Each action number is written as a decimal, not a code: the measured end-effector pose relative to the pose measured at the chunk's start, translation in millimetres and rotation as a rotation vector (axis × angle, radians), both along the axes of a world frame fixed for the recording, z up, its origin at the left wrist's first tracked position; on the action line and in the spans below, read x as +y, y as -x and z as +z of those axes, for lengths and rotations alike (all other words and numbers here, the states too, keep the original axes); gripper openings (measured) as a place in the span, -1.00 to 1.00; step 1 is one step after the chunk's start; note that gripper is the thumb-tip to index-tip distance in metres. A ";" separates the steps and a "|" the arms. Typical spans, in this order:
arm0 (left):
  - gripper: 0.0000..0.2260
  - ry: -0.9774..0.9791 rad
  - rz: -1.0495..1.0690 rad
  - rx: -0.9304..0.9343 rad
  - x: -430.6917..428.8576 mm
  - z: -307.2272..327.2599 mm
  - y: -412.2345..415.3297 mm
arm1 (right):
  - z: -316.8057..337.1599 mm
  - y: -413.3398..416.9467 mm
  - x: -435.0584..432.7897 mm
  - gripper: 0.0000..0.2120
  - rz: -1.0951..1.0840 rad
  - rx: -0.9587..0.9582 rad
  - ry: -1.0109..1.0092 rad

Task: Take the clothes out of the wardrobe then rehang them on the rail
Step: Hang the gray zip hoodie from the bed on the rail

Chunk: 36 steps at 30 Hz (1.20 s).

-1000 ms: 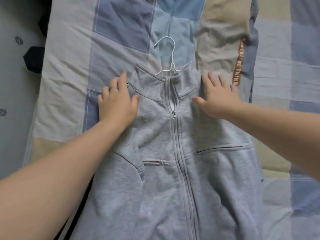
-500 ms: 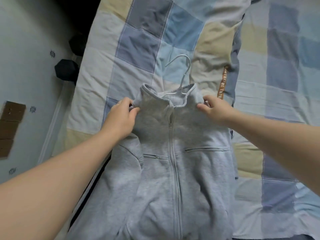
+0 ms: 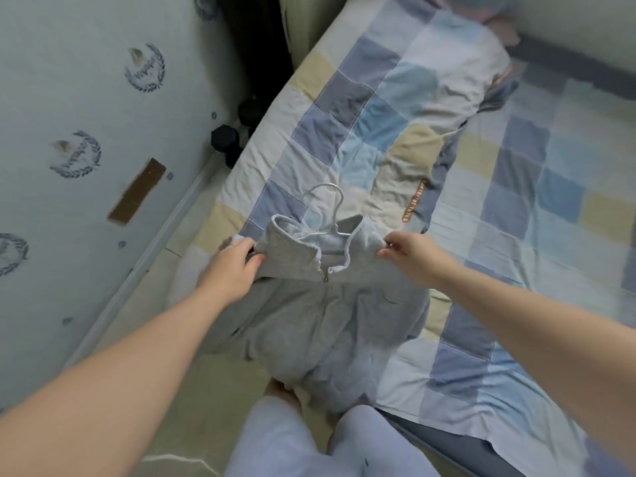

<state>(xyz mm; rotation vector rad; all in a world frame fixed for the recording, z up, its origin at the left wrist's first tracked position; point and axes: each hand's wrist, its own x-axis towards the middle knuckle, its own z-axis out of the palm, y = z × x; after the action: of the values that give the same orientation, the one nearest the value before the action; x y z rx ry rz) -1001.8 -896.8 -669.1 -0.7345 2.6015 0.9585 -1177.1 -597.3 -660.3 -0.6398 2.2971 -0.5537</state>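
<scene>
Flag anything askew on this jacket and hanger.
The grey jacket is bunched at its lower half over the quilt edge, not hanging straight; left hand and right hand pinch its shoulders. The white hanger sits in the collar, seemingly fine.

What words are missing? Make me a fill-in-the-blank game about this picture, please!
1. The left hand and right hand both grip a ____ jacket.
2. A white ____ pokes out of its collar.
3. Behind the jacket, a patchwork quilt is spread on the ____.
Missing words: grey; hanger; bed.
</scene>
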 end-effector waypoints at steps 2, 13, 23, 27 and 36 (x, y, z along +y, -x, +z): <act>-0.85 0.002 0.067 0.016 15.2 26.1 -29.7 | 20.7 -16.8 7.2 -0.82 0.026 0.009 0.024; -0.83 -0.002 0.377 0.125 66.0 136.0 -171.9 | 119.9 -95.0 11.8 -0.76 0.158 0.085 0.171; -0.73 0.027 0.536 0.241 105.6 166.3 -353.9 | 163.1 -242.3 20.5 -0.87 0.328 0.197 0.251; -0.69 0.038 0.559 0.276 132.6 171.0 -430.0 | 166.5 -314.2 43.0 -0.87 0.328 0.216 0.308; -0.75 0.021 0.609 0.318 206.5 183.0 -568.3 | 183.5 -442.4 95.0 -0.91 0.397 0.223 0.263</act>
<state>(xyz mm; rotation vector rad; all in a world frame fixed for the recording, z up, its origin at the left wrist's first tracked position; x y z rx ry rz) -433.4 -690.3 -486.1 -1.5492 2.6954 1.2978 -734.7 -502.3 -476.8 -1.3076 2.2260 -0.6194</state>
